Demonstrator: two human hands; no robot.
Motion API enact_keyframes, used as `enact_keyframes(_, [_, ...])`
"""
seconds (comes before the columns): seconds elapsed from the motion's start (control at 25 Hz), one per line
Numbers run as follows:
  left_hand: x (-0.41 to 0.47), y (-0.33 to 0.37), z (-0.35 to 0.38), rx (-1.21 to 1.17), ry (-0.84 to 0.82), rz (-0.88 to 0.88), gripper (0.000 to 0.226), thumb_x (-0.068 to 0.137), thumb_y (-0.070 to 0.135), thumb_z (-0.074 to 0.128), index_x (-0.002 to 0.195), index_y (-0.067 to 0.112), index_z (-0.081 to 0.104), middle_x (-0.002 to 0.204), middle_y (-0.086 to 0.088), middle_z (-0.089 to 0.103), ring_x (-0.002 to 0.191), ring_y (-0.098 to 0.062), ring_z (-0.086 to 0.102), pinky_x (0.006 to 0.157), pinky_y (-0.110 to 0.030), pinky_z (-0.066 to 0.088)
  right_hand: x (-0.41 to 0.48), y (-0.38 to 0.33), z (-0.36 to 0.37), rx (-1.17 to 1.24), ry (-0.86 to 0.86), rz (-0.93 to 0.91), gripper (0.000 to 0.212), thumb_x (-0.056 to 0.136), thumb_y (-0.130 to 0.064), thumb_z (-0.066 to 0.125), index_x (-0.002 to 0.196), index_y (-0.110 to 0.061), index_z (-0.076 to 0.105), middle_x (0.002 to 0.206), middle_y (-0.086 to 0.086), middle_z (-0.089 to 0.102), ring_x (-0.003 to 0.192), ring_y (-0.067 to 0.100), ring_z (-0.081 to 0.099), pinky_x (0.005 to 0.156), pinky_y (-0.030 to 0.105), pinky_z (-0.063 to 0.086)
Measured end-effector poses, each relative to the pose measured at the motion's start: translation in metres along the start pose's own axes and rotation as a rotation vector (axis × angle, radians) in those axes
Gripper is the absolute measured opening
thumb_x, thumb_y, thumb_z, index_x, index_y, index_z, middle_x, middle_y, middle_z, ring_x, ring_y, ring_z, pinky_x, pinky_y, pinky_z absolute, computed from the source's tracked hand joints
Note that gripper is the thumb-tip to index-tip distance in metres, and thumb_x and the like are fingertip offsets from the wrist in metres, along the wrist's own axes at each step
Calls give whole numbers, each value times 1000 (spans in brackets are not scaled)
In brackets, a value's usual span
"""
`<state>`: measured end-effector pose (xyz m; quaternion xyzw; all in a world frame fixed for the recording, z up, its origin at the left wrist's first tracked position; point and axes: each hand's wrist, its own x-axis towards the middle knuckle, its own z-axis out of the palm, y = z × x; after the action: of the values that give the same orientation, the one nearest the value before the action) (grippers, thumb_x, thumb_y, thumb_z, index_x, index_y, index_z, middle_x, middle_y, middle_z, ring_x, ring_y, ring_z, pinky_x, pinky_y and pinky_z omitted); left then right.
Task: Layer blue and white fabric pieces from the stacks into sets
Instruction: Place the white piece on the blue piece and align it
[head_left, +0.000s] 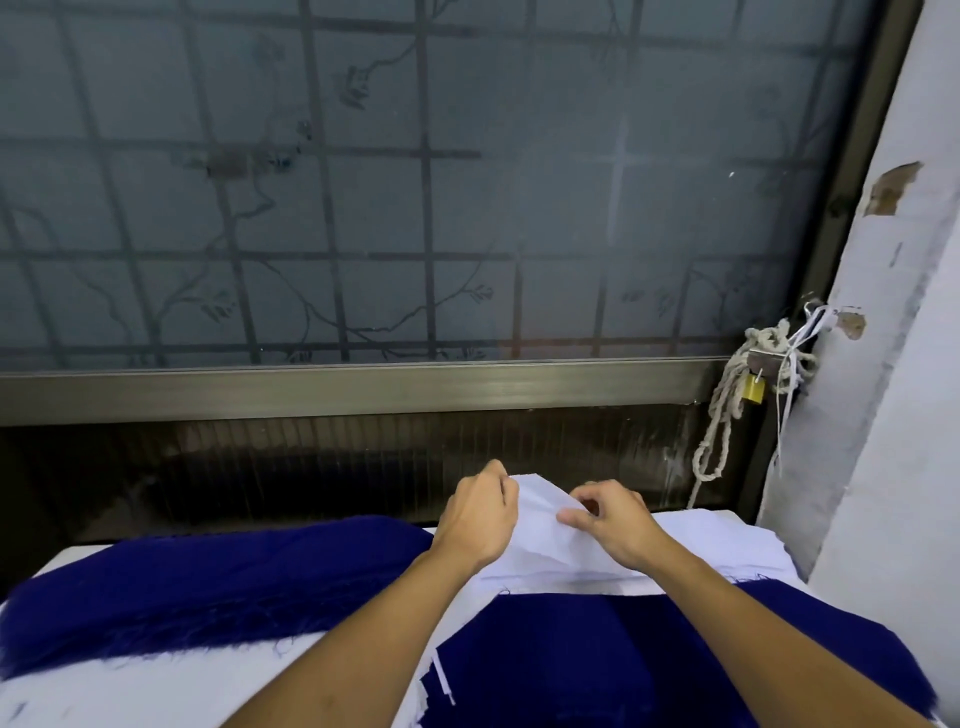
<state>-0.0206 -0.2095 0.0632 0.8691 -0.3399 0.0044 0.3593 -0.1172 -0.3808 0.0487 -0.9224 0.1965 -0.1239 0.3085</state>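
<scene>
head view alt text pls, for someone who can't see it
Two hands hold a white fabric piece raised over the white stack: the left hand grips its far edge, the right hand pinches its right side. A blue stack lies to the left and a blue piece nearest the person, before a frosted window.

From here I see the left hand (475, 519) pinching the top corner of a white piece (540, 519) and the right hand (615, 525) pinching its nearer edge, over the white stack (727, 545). On the table (156, 691), a blue stack (208, 577) lies to the left. A blue piece (623, 649) lies nearest me.
</scene>
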Motion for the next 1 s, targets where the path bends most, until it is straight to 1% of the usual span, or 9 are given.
enact_keyframes(0.08, [-6,3,-20,-86,23,-1,29,109,26,32,84,17,44,77,-5,56,62,-16,50,62,-39,59,-8,-6,-10,-53,-2,-35,18,95,-36,68,91,-20,72,87,-6,60,82,11,59,71,24,44])
enact_keyframes(0.24, [-18,0,-68,-131,172,-7,31,108,18,31,80,16,44,76,-2,54,63,-13,47,63,-41,53,-27,-17,-29,-102,24,-64,17,96,-34,67,99,-18,65,90,-9,52,95,16,54,91,37,43])
enact_keyframes(0.4, [-33,-18,-117,-225,261,-67,34,109,28,31,89,10,51,88,-7,60,81,-27,65,74,-48,61,-44,-30,-41,-10,47,-59,24,94,-29,71,81,-17,56,72,-2,55,73,15,53,70,34,42])
enact_keyframes(0.52, [-50,-41,-148,-278,341,-135,34,109,29,33,89,9,52,90,-7,58,82,-26,63,72,-42,62,-60,-37,-46,130,53,-64,19,91,-23,75,79,-12,64,73,2,64,74,17,60,70,33,45])
enact_keyframes(0.68, [-79,-78,-174,-252,451,-218,32,109,30,37,85,14,53,82,-3,58,73,-13,53,64,-30,48,-82,-44,-46,214,35,-66,13,89,-24,77,83,-13,74,77,0,69,74,13,63,64,20,46])
enact_keyframes(0.76, [-97,-94,-181,-242,470,-270,31,109,30,38,87,17,54,82,-3,59,73,-12,53,61,-26,40,-94,-46,-43,285,34,-46,7,90,-23,76,91,-16,75,85,-7,73,82,9,67,69,16,47])
enact_keyframes(0.84, [-114,-108,-184,-241,482,-306,30,109,31,41,88,17,56,83,-3,60,75,-12,54,63,-26,41,-103,-50,-38,367,39,-29,6,93,-24,73,96,-20,75,87,-11,75,85,9,69,75,20,48])
enact_keyframes(0.88, [-122,-113,-184,-246,486,-323,29,108,31,42,88,17,58,84,-3,60,77,-12,55,68,-28,42,-107,-53,-34,386,50,-26,8,95,-24,70,94,-19,75,81,-12,73,81,10,68,76,23,49])
enact_keyframes(1.0, [-141,-126,-180,-248,486,-375,26,107,29,48,90,15,60,88,0,62,84,-11,57,83,-36,47,-114,-62,-20,361,96,14,28,103,-26,58,89,-3,68,64,1,57,67,18,54,74,32,50])
